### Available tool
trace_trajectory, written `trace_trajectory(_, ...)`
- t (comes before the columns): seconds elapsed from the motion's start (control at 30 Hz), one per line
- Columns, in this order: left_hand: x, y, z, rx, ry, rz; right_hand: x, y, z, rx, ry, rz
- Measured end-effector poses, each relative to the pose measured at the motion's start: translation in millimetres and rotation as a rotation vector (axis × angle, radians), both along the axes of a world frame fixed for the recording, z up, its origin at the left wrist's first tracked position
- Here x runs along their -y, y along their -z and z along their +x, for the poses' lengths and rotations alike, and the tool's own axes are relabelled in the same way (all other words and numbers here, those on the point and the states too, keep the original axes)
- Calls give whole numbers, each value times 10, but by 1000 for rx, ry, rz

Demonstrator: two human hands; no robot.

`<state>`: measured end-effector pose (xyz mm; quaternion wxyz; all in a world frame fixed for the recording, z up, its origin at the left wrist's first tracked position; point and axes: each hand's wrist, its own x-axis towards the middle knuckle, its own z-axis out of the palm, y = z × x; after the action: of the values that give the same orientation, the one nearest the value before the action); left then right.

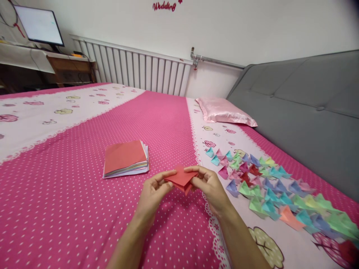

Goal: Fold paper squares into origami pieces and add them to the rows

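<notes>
A partly folded piece of red origami paper (182, 177) is held above the pink dotted bedspread (165, 123). My left hand (155, 188) pinches its left corner between thumb and fingers. On the other side, my right hand (209, 186) grips the right corner the same way. The paper's layers spread apart a little at the lower front point. To the left lies a stack of square coloured paper (126, 157) with a red sheet on top. Rows of folded paper boats (270, 196) in many colours stand to the right of my right hand.
A pink satin pillow (224, 111) lies by the grey padded headboard (308, 89). Beyond the bed are a white radiator (134, 67) and a metal pipe (218, 61). At the far left a monitor (39, 25) stands on a desk (67, 65).
</notes>
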<state>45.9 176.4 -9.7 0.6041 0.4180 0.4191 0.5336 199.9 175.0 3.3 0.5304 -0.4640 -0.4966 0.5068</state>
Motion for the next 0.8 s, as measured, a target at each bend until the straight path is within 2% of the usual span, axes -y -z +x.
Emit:
trace_trajectory(0.13, -12, 6, -2, -66, 42, 42, -27, 24, 3, 65, -13, 32)
trace_trajectory(0.47, -3, 14, 4, -121, 17, 107, -39, 34, 37, 234, 3, 147)
trace_trajectory(0.8, -31, 40, 7, -65, -42, 89, -22, 25, -2, 215, 45, 169)
